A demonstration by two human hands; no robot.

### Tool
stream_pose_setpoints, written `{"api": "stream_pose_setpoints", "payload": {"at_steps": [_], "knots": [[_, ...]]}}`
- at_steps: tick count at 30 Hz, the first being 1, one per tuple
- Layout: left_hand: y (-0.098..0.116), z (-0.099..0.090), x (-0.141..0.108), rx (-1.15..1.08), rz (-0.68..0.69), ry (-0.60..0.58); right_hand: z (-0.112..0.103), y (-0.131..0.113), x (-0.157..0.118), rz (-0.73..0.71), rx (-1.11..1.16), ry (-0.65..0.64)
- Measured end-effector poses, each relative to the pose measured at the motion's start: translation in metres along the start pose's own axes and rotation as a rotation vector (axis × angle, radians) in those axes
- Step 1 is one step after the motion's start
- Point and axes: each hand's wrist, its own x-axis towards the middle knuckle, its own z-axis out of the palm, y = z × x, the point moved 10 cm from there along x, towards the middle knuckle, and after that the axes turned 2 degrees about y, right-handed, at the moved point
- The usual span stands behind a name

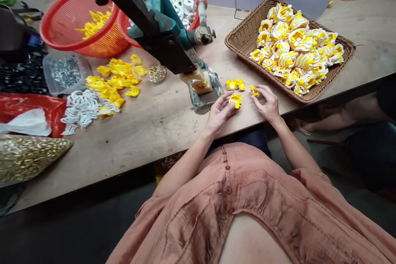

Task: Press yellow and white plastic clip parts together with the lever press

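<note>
My left hand (220,111) is closed on a yellow plastic piece (236,100) with a scalloped edge, just right of the press base. Between the fingertips of my right hand (267,102) is a smaller yellow piece (254,91). The two hands are a short way apart over the table's front part. More yellow pieces (235,84) lie on the table just beyond my hands. A teal and black press (173,33) stands to the left, and a part with a red and yellow spot (199,85) sits at its lower end.
A wicker basket (244,51) of yellow-and-white striped pieces stands right. Red mesh baskets (51,45) are at back left. Yellow parts (116,76), white loops (85,109), a tub of metal pins (64,72) and a bag of brass pieces (31,156) lie left. Another person's leg (340,119) shows at right.
</note>
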Motion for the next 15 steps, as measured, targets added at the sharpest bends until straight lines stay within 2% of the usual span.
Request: {"api": "stream_pose_setpoints", "payload": {"at_steps": [2,4,8,11,13,15], "knots": [[-0.005,0.004,-0.008,-0.158,-0.098,-0.02,0.001,-0.004,-0.001,-0.008,0.015,-0.003],[-0.005,0.005,-0.013,-0.242,-0.135,-0.025,0.005,-0.007,-0.002,-0.038,0.012,-0.022],[-0.008,-0.001,-0.018,-0.275,-0.147,0.002,0.013,-0.007,-0.004,-0.062,-0.011,-0.08],[-0.015,-0.005,-0.021,-0.278,-0.173,0.008,0.017,-0.009,0.007,-0.053,-0.051,-0.071],[-0.02,-0.005,-0.022,-0.282,-0.198,0.011,0.027,-0.013,0.019,-0.056,-0.114,-0.088],[-0.023,-0.006,-0.023,-0.303,-0.218,0.024,0.047,-0.017,0.032,-0.071,-0.229,-0.174]]}}
